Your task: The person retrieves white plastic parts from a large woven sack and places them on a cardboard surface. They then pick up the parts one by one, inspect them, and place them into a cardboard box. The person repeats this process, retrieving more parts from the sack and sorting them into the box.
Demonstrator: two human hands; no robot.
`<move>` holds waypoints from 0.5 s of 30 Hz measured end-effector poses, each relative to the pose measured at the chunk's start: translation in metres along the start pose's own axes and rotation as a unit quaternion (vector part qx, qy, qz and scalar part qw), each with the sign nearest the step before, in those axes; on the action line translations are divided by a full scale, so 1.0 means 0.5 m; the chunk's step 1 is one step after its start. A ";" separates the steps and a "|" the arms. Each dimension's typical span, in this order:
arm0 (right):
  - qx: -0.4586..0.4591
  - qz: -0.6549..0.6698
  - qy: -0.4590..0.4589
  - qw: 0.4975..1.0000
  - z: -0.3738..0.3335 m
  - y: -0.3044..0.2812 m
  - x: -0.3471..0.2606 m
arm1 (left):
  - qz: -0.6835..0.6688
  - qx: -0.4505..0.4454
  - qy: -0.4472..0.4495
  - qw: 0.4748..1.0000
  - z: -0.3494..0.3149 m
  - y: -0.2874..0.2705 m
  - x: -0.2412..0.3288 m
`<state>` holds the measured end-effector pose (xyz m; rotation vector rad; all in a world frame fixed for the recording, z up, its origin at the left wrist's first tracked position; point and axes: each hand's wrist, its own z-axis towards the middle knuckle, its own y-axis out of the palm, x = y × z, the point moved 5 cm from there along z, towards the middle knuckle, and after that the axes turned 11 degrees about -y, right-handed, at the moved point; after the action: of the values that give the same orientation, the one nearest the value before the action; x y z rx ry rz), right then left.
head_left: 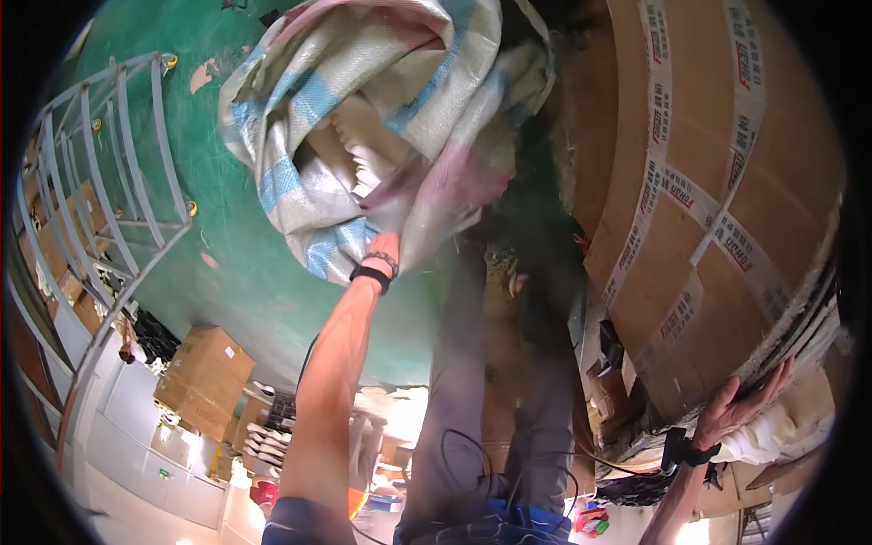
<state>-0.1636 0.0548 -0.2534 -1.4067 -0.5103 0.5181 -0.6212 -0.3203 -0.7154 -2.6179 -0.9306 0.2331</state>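
Sack (454,100) with ridged cream pieces (361,153) inside, rim in left hand (384,243).

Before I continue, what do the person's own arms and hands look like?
The left hand is bare, with a bracelet and black band at the wrist; a blue sleeve ends near the elbow. The right hand is bare too, with a chunky black strap at its wrist.

Crumpled white woven sack (463,113), blue and pink stripes, mouth gaping, left of a large, taped, brown carton (772,209)
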 end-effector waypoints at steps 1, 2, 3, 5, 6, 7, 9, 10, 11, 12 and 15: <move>0.000 -0.005 0.002 1.000 -0.003 -0.002 -0.003 | -0.020 0.001 0.016 1.000 -0.027 -0.004 0.022; -0.001 -0.009 0.003 1.000 -0.006 -0.004 -0.006 | -0.040 0.003 0.032 0.999 -0.064 -0.006 0.042; 0.000 -0.014 0.003 1.000 -0.010 -0.009 -0.005 | -0.016 -0.008 0.075 0.997 -0.106 -0.026 0.064; 0.000 -0.010 -0.004 1.000 -0.009 -0.011 0.001 | -0.012 0.077 0.151 0.986 -0.175 0.019 0.037; 0.000 -0.002 -0.001 1.000 -0.008 -0.010 -0.001 | -0.021 0.080 0.161 0.983 -0.205 0.037 0.028; -0.001 0.003 0.003 1.000 -0.009 -0.012 -0.005 | -0.024 0.067 0.166 0.984 -0.232 0.041 0.027; -0.007 0.008 0.007 1.000 -0.009 -0.017 -0.007 | -0.029 0.038 0.171 0.984 -0.290 0.046 0.029; -0.018 0.002 0.007 1.000 -0.005 -0.021 -0.008 | -0.033 0.027 0.175 0.984 -0.316 0.045 0.032; -0.030 -0.005 0.008 1.000 -0.002 -0.026 -0.010 | -0.038 0.018 0.180 0.983 -0.337 0.042 0.037; -0.043 -0.009 0.009 0.999 0.000 -0.033 -0.013 | -0.042 0.009 0.182 0.982 -0.362 0.039 0.040; -0.058 -0.027 0.057 0.996 0.057 -0.079 -0.079 | -0.056 -0.006 0.185 0.981 -0.414 0.029 0.056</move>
<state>-0.2108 0.0489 -0.2122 -1.5205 -0.4914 0.3671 -0.5361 -0.3691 -0.5302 -2.4862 -0.9408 -0.2815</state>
